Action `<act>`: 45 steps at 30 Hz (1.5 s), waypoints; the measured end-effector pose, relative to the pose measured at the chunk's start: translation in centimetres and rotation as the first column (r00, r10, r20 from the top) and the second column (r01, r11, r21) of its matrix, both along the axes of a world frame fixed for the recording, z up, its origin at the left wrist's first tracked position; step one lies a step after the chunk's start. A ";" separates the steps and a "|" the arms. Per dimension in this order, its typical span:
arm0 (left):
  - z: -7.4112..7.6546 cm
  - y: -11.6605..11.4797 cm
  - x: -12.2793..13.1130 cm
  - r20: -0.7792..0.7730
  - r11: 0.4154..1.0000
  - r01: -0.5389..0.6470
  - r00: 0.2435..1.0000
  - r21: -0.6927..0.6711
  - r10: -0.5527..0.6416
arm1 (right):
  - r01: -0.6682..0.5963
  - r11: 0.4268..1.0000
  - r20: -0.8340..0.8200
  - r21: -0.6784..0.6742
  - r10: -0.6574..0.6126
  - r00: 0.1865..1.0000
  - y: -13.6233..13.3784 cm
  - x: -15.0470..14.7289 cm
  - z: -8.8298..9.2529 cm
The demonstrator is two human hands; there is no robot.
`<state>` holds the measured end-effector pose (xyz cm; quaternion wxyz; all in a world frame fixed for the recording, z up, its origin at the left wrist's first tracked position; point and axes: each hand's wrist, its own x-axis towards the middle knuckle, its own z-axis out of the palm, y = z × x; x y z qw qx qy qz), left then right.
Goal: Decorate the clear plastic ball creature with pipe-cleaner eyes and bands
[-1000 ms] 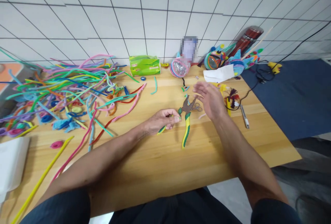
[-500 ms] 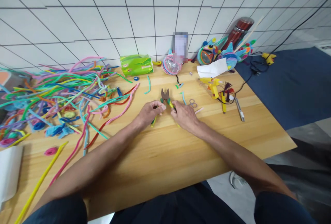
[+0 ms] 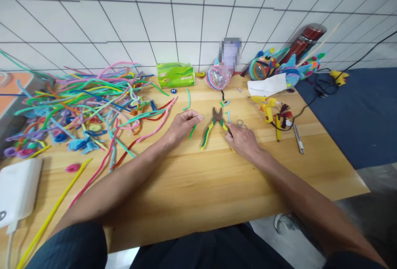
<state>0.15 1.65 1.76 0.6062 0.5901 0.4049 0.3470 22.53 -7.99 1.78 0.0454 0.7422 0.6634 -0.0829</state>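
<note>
Near the middle of the wooden table, my left hand (image 3: pixel 185 125) is closed in a pinch on a short green pipe cleaner piece (image 3: pixel 192 132), which hangs below the fingers. Pliers (image 3: pixel 218 116) with yellow and green handles lie to its right, jaws pointing at the wall and handles spread. My right hand (image 3: pixel 243 138) is closed round the right handle of the pliers. Just beyond it are a short light blue piece (image 3: pixel 229 116) and small scissors (image 3: pixel 241 123), partly hidden by the fingers.
A large pile of coloured pipe cleaners (image 3: pixel 89 99) covers the left side. A green packet (image 3: pixel 175 75), a clear round craft piece (image 3: pixel 218 77) and a red flask (image 3: pixel 305 42) stand by the wall. At right lie a yellow glue gun (image 3: pixel 266 106) and a cutter (image 3: pixel 298 138).
My left hand has moved left, away from the pliers, with the green piece now visible under it. The whole view has shifted, showing more of the white device at the left.
</note>
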 end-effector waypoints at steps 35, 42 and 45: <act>0.1 -0.8 0.8 0.314 0.984 0.111 0.947 -0.138 -0.063 | 0.045 0.803 -0.610 0.594 0.413 0.676 1.2 -3.1 0.2; 0.1 -0.8 0.9 0.341 0.987 0.047 0.940 -0.154 0.008 | 0.151 0.823 -0.688 0.547 0.340 0.641 1.2 -2.8 0.5; 0.2 -0.6 0.6 0.321 0.995 0.023 0.947 -0.094 0.009 | 0.187 0.847 -0.723 0.497 0.285 0.629 1.4 -2.6 0.6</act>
